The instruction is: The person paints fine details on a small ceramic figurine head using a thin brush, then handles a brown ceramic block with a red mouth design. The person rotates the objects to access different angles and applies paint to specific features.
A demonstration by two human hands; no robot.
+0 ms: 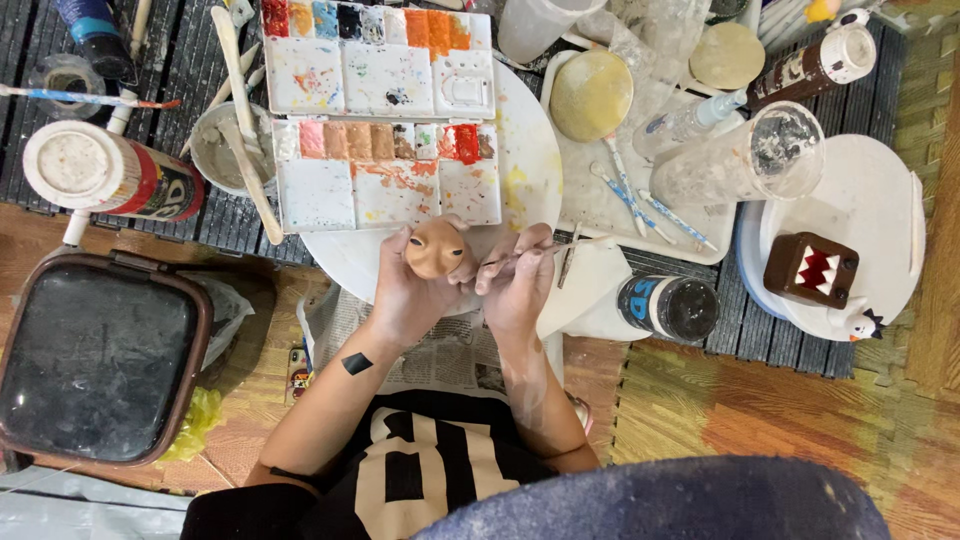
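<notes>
Item: small clay head (436,250), terracotta-coloured, rounded, matt, with dark eye dots. We see it cupped in our left hand (405,290), just above the round white board (530,150). Our right hand (515,280) pinches a thin brush (545,248), tip at the head's side. Risk, as we judge it: a tight squeeze could dent soft clay; a brush slip could smear. Nearby: two stained plastic palettes (385,130).

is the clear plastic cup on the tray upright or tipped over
Tipped over. The clear plastic cup lies on its side on the white tray, its round mouth facing right, the inside smeared with residue.
</notes>
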